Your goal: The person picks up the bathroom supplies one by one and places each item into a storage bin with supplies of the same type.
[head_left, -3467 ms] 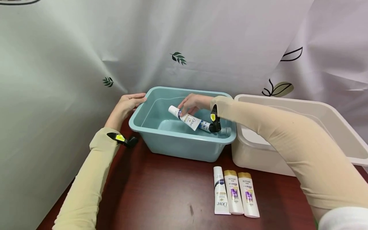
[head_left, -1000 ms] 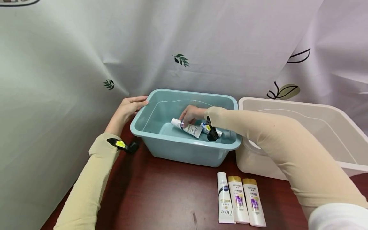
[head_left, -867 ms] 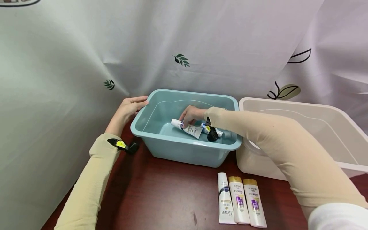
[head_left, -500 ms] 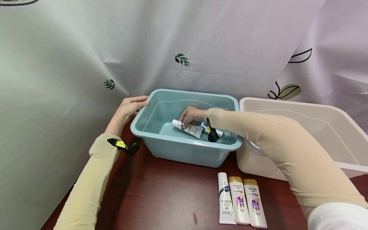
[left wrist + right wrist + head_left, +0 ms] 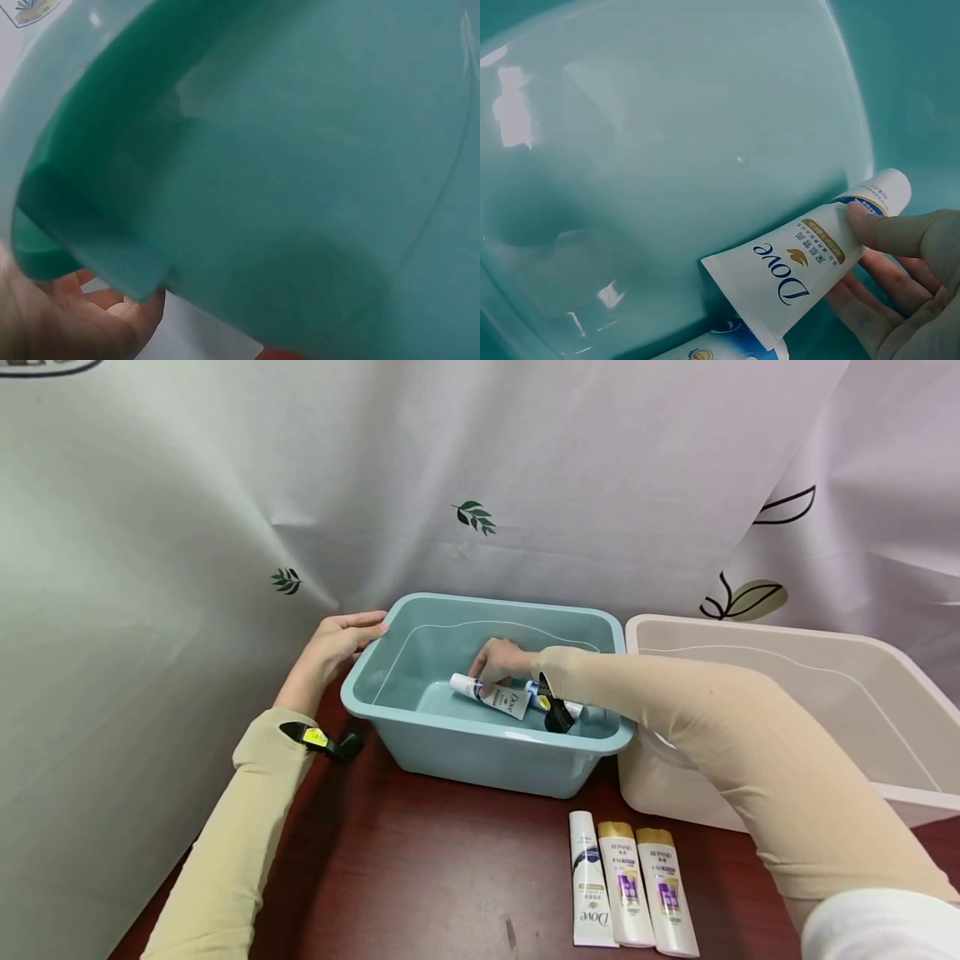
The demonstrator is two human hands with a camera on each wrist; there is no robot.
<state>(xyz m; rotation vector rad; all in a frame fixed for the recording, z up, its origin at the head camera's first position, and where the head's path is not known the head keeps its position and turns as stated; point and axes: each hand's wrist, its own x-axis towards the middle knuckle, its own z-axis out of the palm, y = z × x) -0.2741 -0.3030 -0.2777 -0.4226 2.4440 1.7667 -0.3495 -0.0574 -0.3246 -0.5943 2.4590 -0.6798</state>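
My right hand (image 5: pixel 498 662) pinches a white Dove squeeze tube (image 5: pixel 506 699) low inside a blue plastic tub (image 5: pixel 480 760). Its thumb presses on the tube (image 5: pixel 780 270) near the white cap, with the fingers behind. Partly under the tube's flat end lies a second, blue-and-white tube (image 5: pixel 712 346); my wrist camera hides some of it in the head view. My left hand (image 5: pixel 333 643) grips the tub's left rim from outside, its fingers (image 5: pixel 131 322) curled beneath the edge.
Right of the tub stands a beige tub (image 5: pixel 675 777), crossed by my right sleeve. On the dark red table (image 5: pixel 420 868) another Dove tube (image 5: pixel 590 885) lies beside two gold-capped bottles (image 5: pixel 626 889) (image 5: pixel 667 893). A pale curtain (image 5: pixel 375 468) hangs behind.
Since the earliest frame, my right hand has lowered the Dove tube toward the tub's floor. Over the last second it has barely moved, and the left hand keeps its place on the rim.
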